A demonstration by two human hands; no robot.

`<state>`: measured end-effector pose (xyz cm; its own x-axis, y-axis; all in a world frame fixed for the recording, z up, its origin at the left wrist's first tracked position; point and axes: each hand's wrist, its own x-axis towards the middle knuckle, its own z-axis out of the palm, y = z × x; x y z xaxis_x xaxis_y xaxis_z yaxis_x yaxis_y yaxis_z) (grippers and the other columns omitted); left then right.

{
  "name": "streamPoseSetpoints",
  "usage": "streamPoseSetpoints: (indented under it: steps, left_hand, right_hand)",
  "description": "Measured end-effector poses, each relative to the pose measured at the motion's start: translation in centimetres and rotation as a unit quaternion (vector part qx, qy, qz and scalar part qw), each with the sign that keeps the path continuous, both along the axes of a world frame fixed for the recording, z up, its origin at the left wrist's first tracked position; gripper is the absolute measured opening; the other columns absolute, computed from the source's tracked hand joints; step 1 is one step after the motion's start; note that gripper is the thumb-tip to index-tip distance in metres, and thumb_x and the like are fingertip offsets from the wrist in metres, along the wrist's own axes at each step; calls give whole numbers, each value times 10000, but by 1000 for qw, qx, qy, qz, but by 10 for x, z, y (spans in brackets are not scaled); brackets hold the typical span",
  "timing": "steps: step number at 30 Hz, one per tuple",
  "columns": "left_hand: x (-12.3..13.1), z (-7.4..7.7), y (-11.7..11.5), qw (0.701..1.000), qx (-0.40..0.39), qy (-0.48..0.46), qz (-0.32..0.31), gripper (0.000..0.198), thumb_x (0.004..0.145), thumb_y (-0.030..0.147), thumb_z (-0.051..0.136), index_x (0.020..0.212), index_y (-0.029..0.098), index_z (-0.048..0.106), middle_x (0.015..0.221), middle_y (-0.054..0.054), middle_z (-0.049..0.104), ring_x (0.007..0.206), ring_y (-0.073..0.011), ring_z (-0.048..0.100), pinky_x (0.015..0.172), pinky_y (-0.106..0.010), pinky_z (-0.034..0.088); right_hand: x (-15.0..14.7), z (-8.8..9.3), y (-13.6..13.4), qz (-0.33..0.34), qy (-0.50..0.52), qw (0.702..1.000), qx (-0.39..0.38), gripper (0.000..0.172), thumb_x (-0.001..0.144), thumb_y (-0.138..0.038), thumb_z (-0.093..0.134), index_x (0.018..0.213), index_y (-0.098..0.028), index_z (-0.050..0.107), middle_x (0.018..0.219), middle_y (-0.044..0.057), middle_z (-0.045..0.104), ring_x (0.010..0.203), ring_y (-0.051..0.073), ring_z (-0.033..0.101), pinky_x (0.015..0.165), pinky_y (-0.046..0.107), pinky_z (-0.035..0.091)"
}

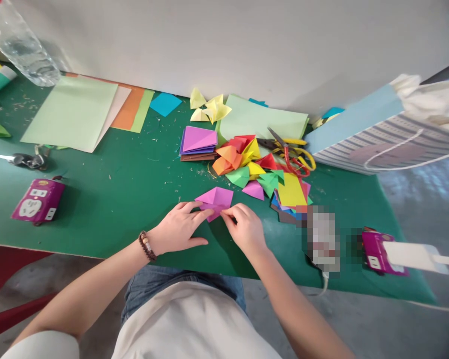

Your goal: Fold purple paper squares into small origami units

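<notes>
- Our left hand [177, 229] and right hand [245, 229] are apart, with the pink folded paper [214, 199] held between them, just above the near part of the green mat [108, 209].
- Our left fingers [198, 215] press on the paper's lower left edge, and our right fingers [228, 212] pinch its lower right edge.
- A bead bracelet [147, 246] circles our left wrist.
- Just ahead of our hands lies a heap of folded paper pieces [243, 167] in orange, red, yellow, green and pink.
- A stack of purple paper [198, 142] sits beside the heap on the left, and a stack of mixed colored paper [292, 194] touches it on the right.
- Scissors [290, 154] with red and yellow handles lie to the right of the heap, their tips on a pale green sheet [264, 117].
- Small yellow folded pieces [209, 109] rest near the wall.
- Further left lie flat sheets of paper [69, 114], a blue square [165, 103] and some keys [26, 160].
- A purple box [38, 201] stands at the left of the mat, and another purple box [383, 254] sits at its right edge beside a white charger [415, 257].
- A striped paper bag [381, 134] leans at the far right.
- A plastic bottle [20, 47] lies at the top left corner.
</notes>
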<state>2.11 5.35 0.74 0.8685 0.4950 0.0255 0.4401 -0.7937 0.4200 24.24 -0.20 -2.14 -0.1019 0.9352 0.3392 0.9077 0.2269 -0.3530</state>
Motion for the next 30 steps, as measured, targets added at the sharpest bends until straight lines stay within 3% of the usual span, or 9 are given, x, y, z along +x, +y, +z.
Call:
streamPoseSetpoints:
  steps: [7, 17, 21, 23, 27, 30]
  left_hand:
    - [2, 1, 0, 1000, -12, -16, 0, 741, 833, 488, 650, 1423, 189, 315, 1316, -104, 575, 1335, -285, 376, 1029, -432, 348]
    - [2, 3, 0, 1000, -9, -6, 4, 705, 833, 464, 656, 1401, 188, 341, 1327, -100, 565, 1331, -283, 379, 1018, -428, 353]
    - [2, 2, -1, 1000, -10, -4, 0, 704, 841, 481, 642, 1405, 184, 342, 1327, -111, 567, 1340, -285, 371, 1018, -421, 351]
    - [1, 2, -1, 1000, -8, -4, 0, 710, 840, 487, 642, 1409, 184, 343, 1318, -116, 575, 1336, -289, 375, 1014, -420, 353]
    - [1, 0, 0, 1000, -3, -7, 6, 705, 850, 479, 632, 1420, 196, 331, 1333, -103, 567, 1334, -279, 376, 1016, -424, 355]
    - [1, -1, -2, 1000, 4, -5, 3, 701, 857, 486, 620, 1426, 191, 337, 1356, -98, 551, 1338, -282, 363, 1024, -434, 353]
  right_hand:
    - [-23, 3, -8, 29, 28, 999, -25, 164, 915, -201, 549, 759, -203, 600, 713, 24, 622, 698, 168, 586, 658, 284, 439]
    - [-33, 2, -14, 41, 63, 996, -37, 167, 909, -208, 561, 747, -201, 596, 710, 16, 616, 679, 160, 577, 652, 283, 437]
    - [-20, 4, -15, -45, 149, 987, -26, 114, 907, -262, 580, 823, -201, 626, 727, 5, 602, 633, 131, 552, 605, 252, 436]
    - [-15, 4, -14, -75, 133, 988, -17, 121, 902, -275, 582, 822, -202, 635, 705, 1, 582, 615, 133, 535, 590, 258, 425]
    - [-20, 2, -11, -34, 69, 996, -42, 141, 901, -257, 561, 803, -200, 645, 705, 17, 599, 652, 162, 547, 644, 298, 420]
    - [-24, 1, -6, -45, 48, 997, -47, 161, 899, -259, 550, 780, -201, 642, 677, 18, 582, 645, 171, 540, 650, 311, 406]
